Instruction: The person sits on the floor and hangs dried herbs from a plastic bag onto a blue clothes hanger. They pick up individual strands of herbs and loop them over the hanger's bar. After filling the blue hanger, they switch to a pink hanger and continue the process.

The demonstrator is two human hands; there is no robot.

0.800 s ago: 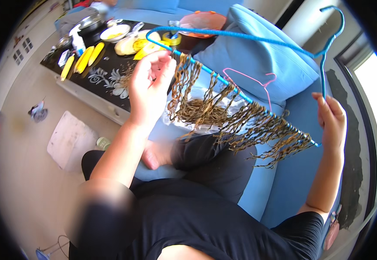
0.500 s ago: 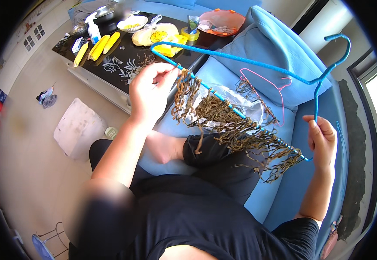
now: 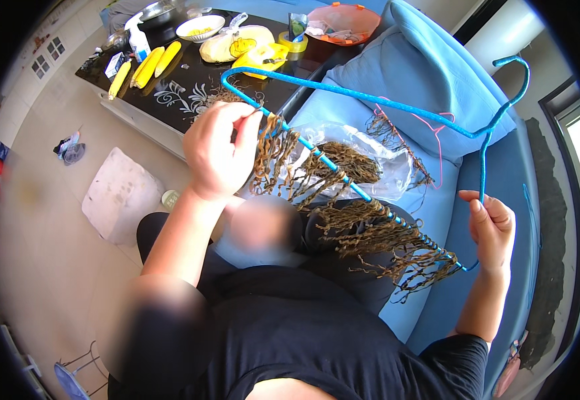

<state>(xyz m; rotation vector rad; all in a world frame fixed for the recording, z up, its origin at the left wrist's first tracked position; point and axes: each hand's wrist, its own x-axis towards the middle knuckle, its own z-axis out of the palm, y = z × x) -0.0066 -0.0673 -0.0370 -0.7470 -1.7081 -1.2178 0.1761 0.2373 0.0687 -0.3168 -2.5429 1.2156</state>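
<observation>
A blue clothes hanger (image 3: 384, 109) is held up over my lap, its hook toward the upper right. Brown, twisted dried strips (image 3: 370, 230) hang along its lower bar, bunched more thickly toward the right. My left hand (image 3: 218, 152) is closed at the bar's left end, thumb and fingers pinching there beside the first strips. My right hand (image 3: 493, 230) grips the hanger's other side arm, below the hook. Behind the bar, a clear plastic bag (image 3: 393, 175) on the sofa contains more brown strips (image 3: 350, 160).
A pink hanger (image 3: 438, 143) with similar strips lies on the blue sofa (image 3: 363, 87). Corn cobs (image 3: 146, 67), a white bowl (image 3: 200, 28), yellow packets and an orange basket (image 3: 343, 25) stand on the black table (image 3: 190, 77). A pale stool (image 3: 120, 197) is at the left.
The hanger has shifted slightly left, its right end lower. Both hands moved with it. The strips hang with wider gaps at the left, and the strips in the bag show more clearly.
</observation>
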